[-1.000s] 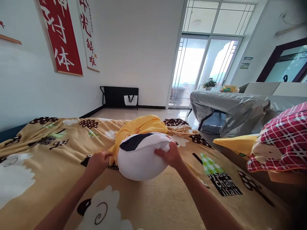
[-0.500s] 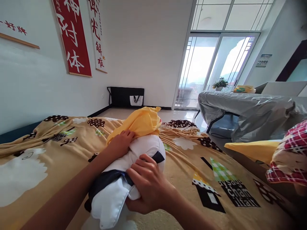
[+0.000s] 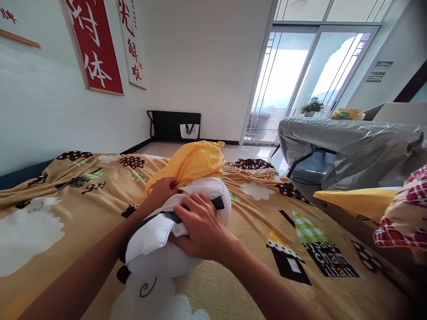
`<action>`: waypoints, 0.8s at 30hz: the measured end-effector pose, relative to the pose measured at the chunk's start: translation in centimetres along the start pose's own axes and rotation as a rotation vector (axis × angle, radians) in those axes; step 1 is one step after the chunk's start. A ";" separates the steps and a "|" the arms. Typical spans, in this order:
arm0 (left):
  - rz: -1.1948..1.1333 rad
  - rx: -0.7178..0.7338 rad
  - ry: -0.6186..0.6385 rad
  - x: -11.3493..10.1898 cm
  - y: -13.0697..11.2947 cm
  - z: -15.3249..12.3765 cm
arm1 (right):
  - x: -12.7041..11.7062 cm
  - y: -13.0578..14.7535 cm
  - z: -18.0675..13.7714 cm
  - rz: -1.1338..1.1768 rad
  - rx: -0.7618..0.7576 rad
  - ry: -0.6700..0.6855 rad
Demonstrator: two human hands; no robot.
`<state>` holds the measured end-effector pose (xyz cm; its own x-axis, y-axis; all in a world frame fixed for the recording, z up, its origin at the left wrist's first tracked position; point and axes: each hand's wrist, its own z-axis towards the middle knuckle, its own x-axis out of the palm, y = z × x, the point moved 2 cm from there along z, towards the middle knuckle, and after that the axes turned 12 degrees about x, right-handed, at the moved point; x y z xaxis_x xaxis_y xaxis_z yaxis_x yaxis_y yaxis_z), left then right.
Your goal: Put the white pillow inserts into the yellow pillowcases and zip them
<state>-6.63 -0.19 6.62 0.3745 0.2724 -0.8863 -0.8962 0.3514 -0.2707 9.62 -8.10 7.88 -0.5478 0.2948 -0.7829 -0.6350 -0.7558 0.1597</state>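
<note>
A plump white stuffed thing [image 3: 208, 184], perhaps a plush toy or a pillow, lies on the blanket in front of me. White cloth with dark navy trim [image 3: 150, 240] wraps round it, and bunched yellow cloth [image 3: 196, 160] covers its far end. My left hand [image 3: 167, 186] is closed on the cloth where the yellow meets the white; its fingertips are partly hidden. Close beside it, my right hand [image 3: 202, 224] has its fingers curled over the white cloth, the thumb tucked under a loose flap. The near end of the white body shows below that flap.
The tan patterned blanket [image 3: 93, 231] spreads under everything. At the right edge are a yellow cloth piece [image 3: 356, 202] and a red plaid plush item [image 3: 400, 226]. A plastic-covered table [image 3: 350, 138] stands beyond, and a white bag [image 3: 189, 131] sits by the back wall.
My right hand has moved forward along the white body, drawing the white flap with it, so more of the near end shows. My left hand's fingers have bunched closer together. The view has shifted slightly.
</note>
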 end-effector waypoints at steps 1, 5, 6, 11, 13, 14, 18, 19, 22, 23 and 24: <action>-0.067 0.013 0.010 0.4 0.4 0.2 | -0.2 -0.2 0.0 -0.030 0.015 -0.046; -0.469 0.040 -0.016 1.0 0.5 0.4 | -0.8 -0.9 0.3 -0.121 0.125 -0.002; -0.565 0.035 -0.033 0.9 0.3 0.4 | -0.9 -1.0 0.5 -0.131 0.153 0.067; -0.770 -0.060 -0.009 0.5 -1.1 0.5 | -0.4 -2.6 1.8 -0.213 0.335 0.403; -0.787 -0.086 0.011 0.7 -1.3 0.8 | 0.2 -3.6 2.2 -0.257 0.417 0.458; -0.786 -0.078 0.008 0.9 -1.5 0.9 | 0.6 -4.1 2.4 -0.274 0.451 0.471; -0.740 0.011 -0.004 1.4 -2.5 1.5 | 2.0 -6.4 2.9 -0.316 0.543 0.536; -0.723 0.030 0.011 1.5 -3.0 1.7 | 2.2 -6.9 2.9 -0.318 0.567 0.560; -0.583 0.098 0.097 1.8 -4.7 2.4 | 2.6 -8.8 2.7 -0.302 0.638 0.626; -0.467 0.132 0.137 1.8 -5.4 2.7 | 2.6 -9.4 2.6 -0.295 0.658 0.637; -0.327 0.169 0.179 1.9 -6.2 3.1 | 2.7 -9.9 2.3 -0.291 0.676 0.640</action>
<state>0.34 0.93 7.72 0.5727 -0.0336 -0.8191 -0.6795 0.5395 -0.4972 13.21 1.57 5.61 -0.0477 -0.1074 -0.9931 -0.9866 -0.1503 0.0637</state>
